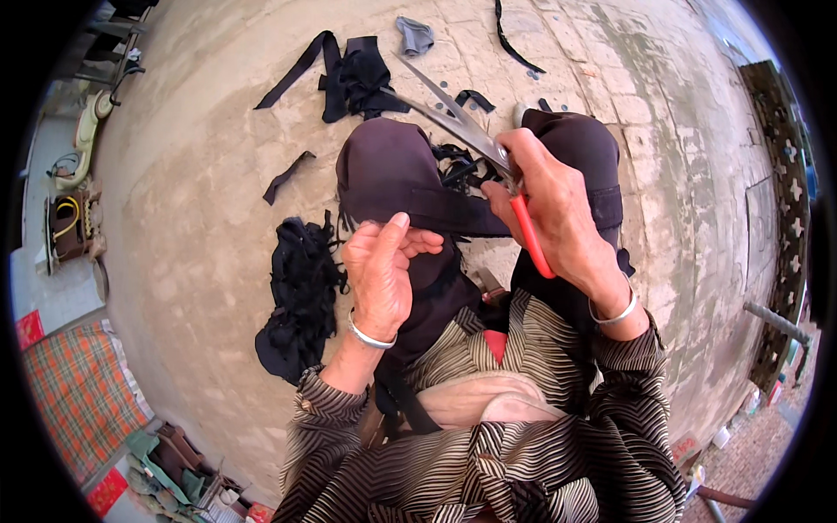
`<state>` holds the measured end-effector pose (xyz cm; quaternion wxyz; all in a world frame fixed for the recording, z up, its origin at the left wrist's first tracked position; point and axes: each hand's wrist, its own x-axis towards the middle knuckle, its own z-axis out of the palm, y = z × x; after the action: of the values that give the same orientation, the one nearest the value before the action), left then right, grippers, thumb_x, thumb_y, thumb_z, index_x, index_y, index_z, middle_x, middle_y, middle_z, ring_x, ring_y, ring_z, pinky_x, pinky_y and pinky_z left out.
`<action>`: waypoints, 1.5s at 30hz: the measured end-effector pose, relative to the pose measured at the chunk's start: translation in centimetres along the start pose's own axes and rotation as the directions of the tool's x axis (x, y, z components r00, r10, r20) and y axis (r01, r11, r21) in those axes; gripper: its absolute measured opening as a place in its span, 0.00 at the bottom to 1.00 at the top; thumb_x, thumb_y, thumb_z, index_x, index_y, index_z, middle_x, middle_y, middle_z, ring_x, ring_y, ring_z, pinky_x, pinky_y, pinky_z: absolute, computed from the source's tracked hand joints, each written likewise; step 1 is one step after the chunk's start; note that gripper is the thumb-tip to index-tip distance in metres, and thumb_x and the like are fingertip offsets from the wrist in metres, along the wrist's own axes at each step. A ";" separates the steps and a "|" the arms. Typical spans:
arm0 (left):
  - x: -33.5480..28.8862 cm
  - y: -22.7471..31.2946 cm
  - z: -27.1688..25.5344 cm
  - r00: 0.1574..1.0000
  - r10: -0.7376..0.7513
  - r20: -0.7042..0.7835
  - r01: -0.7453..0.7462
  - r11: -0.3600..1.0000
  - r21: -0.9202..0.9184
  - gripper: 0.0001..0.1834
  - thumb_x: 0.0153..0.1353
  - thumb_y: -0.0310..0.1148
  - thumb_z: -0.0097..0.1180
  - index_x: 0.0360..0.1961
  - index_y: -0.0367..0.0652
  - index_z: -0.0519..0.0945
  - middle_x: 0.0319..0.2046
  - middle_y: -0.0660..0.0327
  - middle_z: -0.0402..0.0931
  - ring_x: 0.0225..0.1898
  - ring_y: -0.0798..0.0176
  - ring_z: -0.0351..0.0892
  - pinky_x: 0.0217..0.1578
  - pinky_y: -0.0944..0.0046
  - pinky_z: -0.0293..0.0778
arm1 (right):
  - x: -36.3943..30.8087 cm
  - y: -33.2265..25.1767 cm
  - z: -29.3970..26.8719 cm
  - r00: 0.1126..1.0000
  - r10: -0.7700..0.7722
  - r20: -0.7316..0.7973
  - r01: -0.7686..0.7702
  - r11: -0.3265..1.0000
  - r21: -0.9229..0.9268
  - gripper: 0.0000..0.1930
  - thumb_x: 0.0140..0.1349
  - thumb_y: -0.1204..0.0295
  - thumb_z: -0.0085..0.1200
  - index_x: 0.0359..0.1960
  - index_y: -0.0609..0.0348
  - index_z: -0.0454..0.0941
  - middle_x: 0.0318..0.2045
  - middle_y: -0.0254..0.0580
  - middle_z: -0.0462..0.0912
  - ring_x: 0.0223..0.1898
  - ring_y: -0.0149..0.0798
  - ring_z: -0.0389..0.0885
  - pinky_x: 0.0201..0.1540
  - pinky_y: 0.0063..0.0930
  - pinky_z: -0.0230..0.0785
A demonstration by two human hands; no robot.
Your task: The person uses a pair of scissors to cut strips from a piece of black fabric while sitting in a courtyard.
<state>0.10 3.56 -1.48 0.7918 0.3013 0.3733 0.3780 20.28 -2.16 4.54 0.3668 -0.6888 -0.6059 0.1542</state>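
My right hand [558, 196] is closed round a pair of scissors [529, 235] with red handles. Their long metal blades are parted and point up and left over my knees. A dark cloth strip [466, 213] spans my two thighs, and the right hand's fingertips touch it. My left hand [381, 275] has its fingers curled at the strip's lower edge, thumb on top, seemingly pinching it; the grip is partly hidden. Dark trousers [379, 157] cover my knees. Black scraps [458, 166] lie on the ground between them.
Left of my legs lies a heap of black cloth [301, 296]. Ahead are black cloth pieces [357, 74], a grey scrap [416, 36] and a narrow black strip [514, 48] on the ground. A plaid cloth [83, 392] is at the far left, a patterned low wall [785, 209] at the right.
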 end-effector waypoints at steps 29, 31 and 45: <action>-0.2 -0.1 1.0 0.991 0.134 -0.027 -0.132 0.990 0.044 0.06 0.63 0.25 0.59 0.31 0.37 0.75 0.28 0.55 0.81 0.30 0.57 0.84 0.37 0.60 0.78 | -9.1 -1.5 0.0 0.976 0.175 0.131 -0.119 0.927 -0.356 0.18 0.52 0.68 0.66 0.40 0.61 0.72 0.27 0.45 0.73 0.28 0.50 0.75 0.28 0.42 0.66; -0.2 -0.2 0.9 0.992 0.126 -0.033 -0.126 0.992 0.004 0.06 0.63 0.25 0.60 0.31 0.36 0.75 0.28 0.55 0.81 0.30 0.57 0.84 0.38 0.61 0.77 | -9.2 -1.4 0.1 0.974 0.184 0.132 -0.126 0.926 -0.357 0.18 0.52 0.68 0.66 0.40 0.61 0.72 0.27 0.46 0.73 0.28 0.50 0.75 0.28 0.42 0.66; -0.4 -0.1 1.2 0.993 0.118 -0.017 -0.117 0.992 0.040 0.06 0.63 0.24 0.58 0.30 0.34 0.76 0.28 0.49 0.82 0.29 0.57 0.83 0.38 0.59 0.79 | -8.7 -1.7 0.0 0.965 0.242 0.101 -0.182 0.894 -0.410 0.20 0.52 0.66 0.66 0.42 0.60 0.72 0.29 0.46 0.73 0.29 0.50 0.76 0.31 0.41 0.67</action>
<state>0.93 2.98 -0.75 0.7585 0.3346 0.3697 0.4197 17.13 -10.43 3.70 0.1541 -0.7973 -0.5714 0.1185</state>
